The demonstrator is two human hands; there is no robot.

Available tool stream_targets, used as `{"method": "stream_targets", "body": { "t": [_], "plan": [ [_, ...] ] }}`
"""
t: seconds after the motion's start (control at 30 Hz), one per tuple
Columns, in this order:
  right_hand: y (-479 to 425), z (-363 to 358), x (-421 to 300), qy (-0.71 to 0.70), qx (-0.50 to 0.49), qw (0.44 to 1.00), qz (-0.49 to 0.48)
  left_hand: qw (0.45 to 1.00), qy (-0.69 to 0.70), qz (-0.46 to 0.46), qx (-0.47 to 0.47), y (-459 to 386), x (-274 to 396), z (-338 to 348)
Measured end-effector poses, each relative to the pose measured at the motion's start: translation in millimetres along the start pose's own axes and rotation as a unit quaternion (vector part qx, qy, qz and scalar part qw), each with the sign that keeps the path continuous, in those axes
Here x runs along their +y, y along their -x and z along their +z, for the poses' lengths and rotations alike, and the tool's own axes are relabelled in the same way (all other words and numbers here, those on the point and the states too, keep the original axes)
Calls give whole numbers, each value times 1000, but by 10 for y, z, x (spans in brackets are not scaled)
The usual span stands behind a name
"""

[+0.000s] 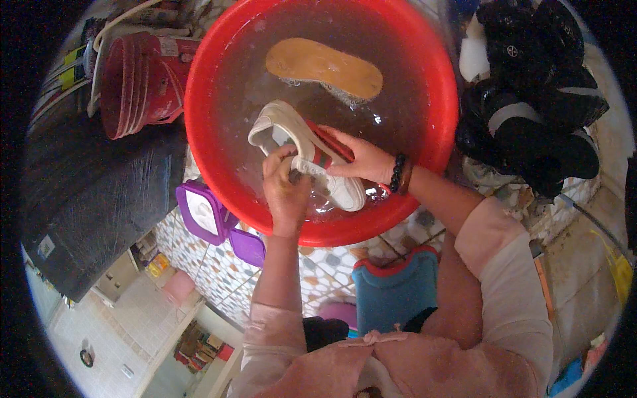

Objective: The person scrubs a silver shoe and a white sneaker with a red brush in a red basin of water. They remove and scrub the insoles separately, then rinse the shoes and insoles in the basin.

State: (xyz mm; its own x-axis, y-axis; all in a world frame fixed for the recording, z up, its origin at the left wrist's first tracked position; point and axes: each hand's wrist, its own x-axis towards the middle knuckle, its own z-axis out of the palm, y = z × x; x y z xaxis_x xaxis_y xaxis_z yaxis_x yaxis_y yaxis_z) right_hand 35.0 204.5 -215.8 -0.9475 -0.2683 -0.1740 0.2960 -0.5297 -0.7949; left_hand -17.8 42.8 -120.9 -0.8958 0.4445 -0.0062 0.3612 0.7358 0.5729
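Note:
A white low-top shoe [336,186] with a green and red stripe is held over the murky water of a red plastic basin [323,238]. My left hand [286,186] grips it near its opening, with fingers at the tongue and collar. On the shoe's far side is my right hand [358,156], which also holds a red object [334,143], probably a brush, against it; the fingers partly hide this object. An orange-brown insole [323,67] floats farther back in the basin, with some foam along its edge.
Left of the basin lies a red bucket [144,84] on its side. A purple tub of white powder [201,211] and its purple lid [248,248] sit by the near left rim. Black shoes [537,124] are piled at right.

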Motion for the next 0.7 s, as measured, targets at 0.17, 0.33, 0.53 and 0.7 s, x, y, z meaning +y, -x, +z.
{"method": "stream_targets", "body": {
  "t": [0.17, 0.33, 0.53, 0.7],
  "plan": [
    [48, -8, -199, -17, 12, 997, 78, 993, -3, -44, 110, 104, 81, 52],
    [29, -1, -256, 2, 18, 999, 48, 938, 292, -147, 114, 158, -37, 202],
    [68, 396, -160, 110, 41, 993, -18, 883, 376, -277, 47, 89, -84, 205],
    [49, 453, -101, 230, 85, 969, 20, 751, 509, -419, 32, 172, -353, 219]
  ]
}}
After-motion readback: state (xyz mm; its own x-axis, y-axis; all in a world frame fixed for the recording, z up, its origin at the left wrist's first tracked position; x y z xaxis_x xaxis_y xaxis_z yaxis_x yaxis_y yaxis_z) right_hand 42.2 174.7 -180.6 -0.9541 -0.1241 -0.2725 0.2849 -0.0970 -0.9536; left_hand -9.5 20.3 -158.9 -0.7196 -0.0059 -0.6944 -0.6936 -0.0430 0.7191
